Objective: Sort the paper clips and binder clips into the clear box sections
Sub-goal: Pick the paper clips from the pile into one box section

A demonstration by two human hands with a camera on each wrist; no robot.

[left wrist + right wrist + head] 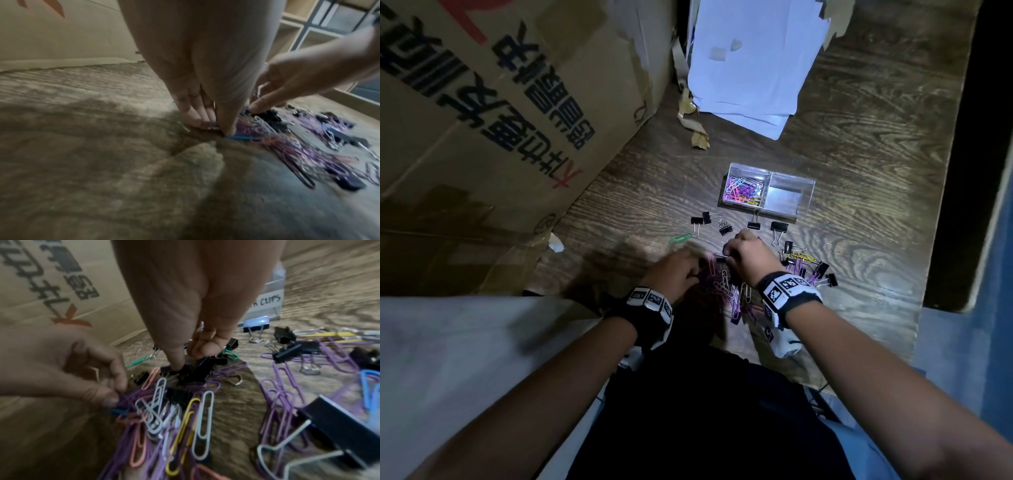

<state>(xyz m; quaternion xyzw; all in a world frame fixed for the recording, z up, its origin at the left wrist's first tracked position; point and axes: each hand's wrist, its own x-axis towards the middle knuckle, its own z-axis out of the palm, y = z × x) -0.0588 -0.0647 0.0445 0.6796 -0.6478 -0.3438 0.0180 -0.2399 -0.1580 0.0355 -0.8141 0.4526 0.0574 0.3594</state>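
Observation:
A clear two-section box [804, 202] stands beyond the hands. Its left section holds coloured paper clips [744, 189]; its right section [784, 200] shows only its bare bottom. A mixed pile of paper clips [201, 421] and black binder clips [183, 395] lies on the wooden table. My left hand [697, 272] pinches purple paper clips [127, 398] at the pile's left edge. My right hand [729, 255] reaches down into the pile's far side, thumb and curled fingers closing on a small black binder clip [195, 371].
More binder clips [779, 228] lie in a row between the pile and the box, with a green paper clip [681, 238] to the left. A large cardboard box [493, 113] stands at left, a stack of white paper [750, 61] behind. The table edge [928, 260] runs along the right.

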